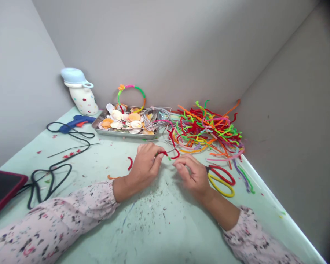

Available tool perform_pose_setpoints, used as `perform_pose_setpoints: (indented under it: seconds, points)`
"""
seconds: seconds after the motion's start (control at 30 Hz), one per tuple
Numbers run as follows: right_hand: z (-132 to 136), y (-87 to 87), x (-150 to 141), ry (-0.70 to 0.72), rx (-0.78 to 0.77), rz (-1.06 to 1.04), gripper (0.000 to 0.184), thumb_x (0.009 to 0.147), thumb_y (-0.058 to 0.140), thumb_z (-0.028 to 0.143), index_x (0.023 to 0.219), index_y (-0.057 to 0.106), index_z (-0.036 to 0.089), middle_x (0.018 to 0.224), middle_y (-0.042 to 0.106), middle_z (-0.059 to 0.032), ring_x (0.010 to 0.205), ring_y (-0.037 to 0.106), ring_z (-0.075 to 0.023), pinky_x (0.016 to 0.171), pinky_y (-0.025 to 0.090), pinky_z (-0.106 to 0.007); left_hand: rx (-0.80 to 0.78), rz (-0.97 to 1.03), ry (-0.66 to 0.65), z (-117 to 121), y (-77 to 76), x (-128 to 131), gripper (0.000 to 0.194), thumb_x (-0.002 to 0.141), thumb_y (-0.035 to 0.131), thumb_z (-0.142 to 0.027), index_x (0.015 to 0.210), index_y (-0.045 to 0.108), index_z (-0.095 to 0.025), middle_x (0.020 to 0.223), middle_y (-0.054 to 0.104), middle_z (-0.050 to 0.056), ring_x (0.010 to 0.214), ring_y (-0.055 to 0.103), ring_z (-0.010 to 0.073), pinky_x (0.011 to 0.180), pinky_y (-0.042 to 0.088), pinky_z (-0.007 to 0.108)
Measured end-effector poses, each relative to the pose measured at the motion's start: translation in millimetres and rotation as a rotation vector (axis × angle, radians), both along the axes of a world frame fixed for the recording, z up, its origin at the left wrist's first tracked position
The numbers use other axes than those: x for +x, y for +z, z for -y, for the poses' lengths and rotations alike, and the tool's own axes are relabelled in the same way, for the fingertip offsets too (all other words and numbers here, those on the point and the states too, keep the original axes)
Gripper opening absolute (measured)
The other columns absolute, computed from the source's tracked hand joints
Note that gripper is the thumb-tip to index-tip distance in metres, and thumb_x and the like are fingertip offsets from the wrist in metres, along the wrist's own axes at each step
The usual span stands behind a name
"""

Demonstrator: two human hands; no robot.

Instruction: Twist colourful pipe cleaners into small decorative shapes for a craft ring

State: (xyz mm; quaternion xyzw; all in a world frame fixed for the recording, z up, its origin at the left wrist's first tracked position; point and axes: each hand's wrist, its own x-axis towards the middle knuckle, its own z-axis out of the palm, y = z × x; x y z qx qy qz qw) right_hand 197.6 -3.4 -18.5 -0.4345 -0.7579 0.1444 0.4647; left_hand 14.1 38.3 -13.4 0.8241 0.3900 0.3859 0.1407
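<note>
My left hand (145,162) is closed in a pinch above the table, thumb and index finger on a short red pipe cleaner (162,152). A thin grey wire seems to run out from that pinch toward the right. Just across a small gap, my right hand (191,173) has its fingertips pressed together; whatever they hold, if anything, is too small to make out. Scissors with red and yellow handles (221,179) lie beside the right hand, their blades partly hidden behind it. A loose red pipe cleaner piece (130,163) rests left of my left hand.
Behind the hands stands a metal tray (123,135) of shells, with a colourful ring (139,88) and coiled grey wire (165,113). Tangled pipe cleaners (206,126) heap at right. A bottle (84,97), blue glue gun (75,123), black cord (53,167) and phone (4,190) occupy the left.
</note>
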Motion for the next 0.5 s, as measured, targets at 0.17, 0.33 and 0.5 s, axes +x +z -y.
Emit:
perform_pose_setpoints:
  seconds: [0.17,0.33,0.5]
  points:
    - [-5,-7.9,-5,0.044,-0.179,0.141,0.018,0.09,0.052,0.027,0.103,0.063,0.02,0.086,0.066,-0.0044,0.081,0.06,-0.0175,0.074,0.047,-0.031,0.003,0.084,0.028,2,1.1,-1,0.014,0.094,0.042,-0.022,0.093,0.055,-0.019,0.088,0.057,0.003,0.088,0.05,0.0188,0.085,0.038,0.036]
    - [-7,-11.8,-6,-0.001,-0.189,0.074,0.041,0.087,0.055,0.023,0.127,0.048,0.022,0.086,0.066,-0.0017,0.077,0.061,-0.0157,0.074,0.049,-0.03,-0.028,0.112,0.055,3,3.1,-1,0.013,0.094,0.042,-0.022,0.094,0.054,-0.02,0.089,0.057,0.003,0.089,0.051,0.0189,0.084,0.039,0.035]
    - [-3,-9.6,-4,0.011,-0.043,0.04,0.042,0.089,0.053,0.022,0.13,0.047,0.028,0.098,0.066,-0.0042,0.087,0.062,-0.018,0.082,0.051,-0.035,-0.033,0.128,0.067,4,3.3,-1,0.012,0.093,0.041,-0.022,0.093,0.053,-0.02,0.088,0.056,0.003,0.088,0.051,0.0189,0.082,0.039,0.035]
